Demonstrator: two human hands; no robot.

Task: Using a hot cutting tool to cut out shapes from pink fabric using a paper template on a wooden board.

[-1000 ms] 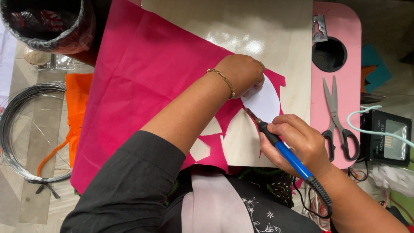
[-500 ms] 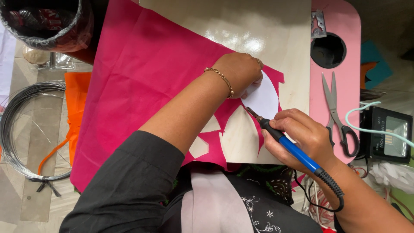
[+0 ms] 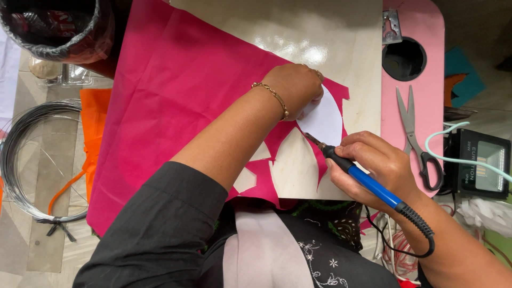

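My left hand [image 3: 294, 86] presses a white oval template [image 3: 323, 120] flat onto a sheet of pink fabric [image 3: 181, 101] spread over a pale wooden board [image 3: 320, 32]. A gold bracelet sits on that wrist. My right hand [image 3: 373, 166] grips a blue-handled hot cutting tool [image 3: 368, 181] like a pen. Its metal tip touches the fabric at the template's lower left edge. Petal-shaped holes show the board through the fabric near me.
Grey scissors [image 3: 415, 136] lie on a pink table [image 3: 421, 64] with a round hole [image 3: 404, 58] at the right. A small black lamp [image 3: 477, 162] stands further right. At the left are a wire coil [image 3: 24, 154], orange fabric [image 3: 90, 128] and a dark bin [image 3: 58, 26].
The tool's tip has crept a little along the template's lower left edge. My left hand stays pressed on the template.
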